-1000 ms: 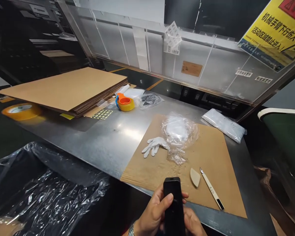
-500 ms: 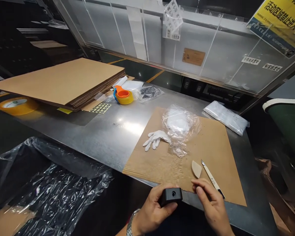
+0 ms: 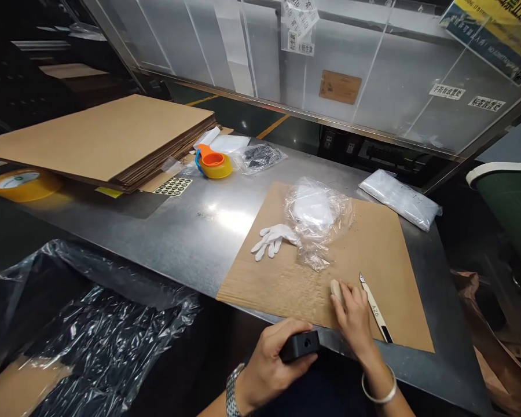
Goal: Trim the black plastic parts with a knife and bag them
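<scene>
My left hand (image 3: pixel 274 362) grips a small black box-shaped part (image 3: pixel 303 346) with a round hole in its end, just off the table's front edge. Over the cardboard sheet (image 3: pixel 286 284), my right hand (image 3: pixel 353 313) has its fingers closed around a beige wedge-shaped piece (image 3: pixel 336 291), partly covered by the fingers. Right of that hand lies a craft knife (image 3: pixel 375 308) with a pale handle marked A26, blade pointing away from me. Farther back on the cardboard are a white glove (image 3: pixel 275 239) and a crumpled clear plastic bag (image 3: pixel 315 209) with white contents.
Stacked cardboard sheets (image 3: pixel 113 133) fill the table's left end, beside a yellow tape roll (image 3: pixel 24 184) and an orange tape dispenser (image 3: pixel 212 161). A packet of clear bags (image 3: pixel 399 198) lies at the back right. Black plastic sheeting (image 3: pixel 99 330) hangs front left.
My right hand has moved forward to the beige wedge and closed on it, tilting it upright. My left hand still holds the black part, now turned slightly.
</scene>
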The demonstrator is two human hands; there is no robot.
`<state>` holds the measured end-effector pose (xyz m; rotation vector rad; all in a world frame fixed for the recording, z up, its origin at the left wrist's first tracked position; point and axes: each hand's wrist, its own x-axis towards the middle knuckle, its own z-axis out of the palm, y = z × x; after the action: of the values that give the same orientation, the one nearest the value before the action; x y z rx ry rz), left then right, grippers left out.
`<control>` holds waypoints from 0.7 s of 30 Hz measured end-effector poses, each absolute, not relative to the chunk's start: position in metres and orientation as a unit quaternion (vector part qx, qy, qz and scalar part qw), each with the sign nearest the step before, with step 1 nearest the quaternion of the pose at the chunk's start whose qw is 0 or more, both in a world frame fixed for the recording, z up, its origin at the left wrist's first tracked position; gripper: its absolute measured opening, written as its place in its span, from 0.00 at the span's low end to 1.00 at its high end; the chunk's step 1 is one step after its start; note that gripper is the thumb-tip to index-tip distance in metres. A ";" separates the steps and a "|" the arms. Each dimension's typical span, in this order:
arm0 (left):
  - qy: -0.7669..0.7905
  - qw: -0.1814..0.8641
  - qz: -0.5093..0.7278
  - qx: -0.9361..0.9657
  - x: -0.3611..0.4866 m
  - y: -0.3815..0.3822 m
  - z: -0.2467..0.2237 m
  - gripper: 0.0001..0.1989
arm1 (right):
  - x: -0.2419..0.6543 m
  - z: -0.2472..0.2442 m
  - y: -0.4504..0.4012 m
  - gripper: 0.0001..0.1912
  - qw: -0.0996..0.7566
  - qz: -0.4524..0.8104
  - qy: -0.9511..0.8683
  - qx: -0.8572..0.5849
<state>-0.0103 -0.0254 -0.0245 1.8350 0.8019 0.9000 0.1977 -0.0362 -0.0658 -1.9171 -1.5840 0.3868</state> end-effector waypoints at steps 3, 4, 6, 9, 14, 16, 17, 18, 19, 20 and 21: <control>0.321 0.444 0.354 0.758 -0.011 -0.025 -0.030 0.11 | 0.183 -0.019 -0.054 0.21 0.347 0.233 -0.661 -0.623; 0.313 0.442 0.353 0.763 -0.011 -0.026 -0.032 0.09 | 0.178 -0.004 -0.060 0.24 0.356 0.266 -0.702 -0.557; 0.298 0.439 0.361 0.767 -0.012 -0.027 -0.035 0.05 | 0.169 0.016 -0.067 0.29 0.345 0.290 -0.765 -0.460; 0.311 0.455 0.359 0.753 -0.015 -0.029 -0.035 0.06 | 0.166 0.024 -0.073 0.32 0.321 0.291 -0.781 -0.450; 0.355 0.599 0.310 0.648 -0.015 -0.030 -0.027 0.12 | 0.162 0.013 -0.073 0.29 0.385 0.255 -0.772 -0.437; 0.360 0.679 0.339 0.543 -0.009 -0.030 -0.024 0.16 | 0.154 0.006 -0.072 0.27 0.429 0.227 -0.758 -0.435; 0.370 0.716 0.360 0.470 -0.005 -0.030 -0.023 0.18 | 0.150 0.002 -0.072 0.27 0.449 0.216 -0.742 -0.449; 0.386 0.747 0.377 0.388 -0.002 -0.030 -0.022 0.20 | 0.145 -0.003 -0.072 0.26 0.465 0.206 -0.725 -0.465; 0.404 0.769 0.388 0.308 0.001 -0.029 -0.022 0.21 | 0.141 -0.009 -0.074 0.26 0.476 0.199 -0.710 -0.479; 0.421 0.783 0.391 0.238 0.004 -0.027 -0.022 0.22 | 0.137 -0.014 -0.076 0.25 0.483 0.190 -0.705 -0.482; 0.430 0.793 0.389 0.186 0.006 -0.025 -0.022 0.22 | 0.135 -0.020 -0.080 0.24 0.488 0.180 -0.710 -0.475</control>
<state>0.0061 -0.0248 -0.0218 0.3996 0.9244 0.8375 0.1349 -0.0797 -0.0198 -1.1539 -1.7254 0.4366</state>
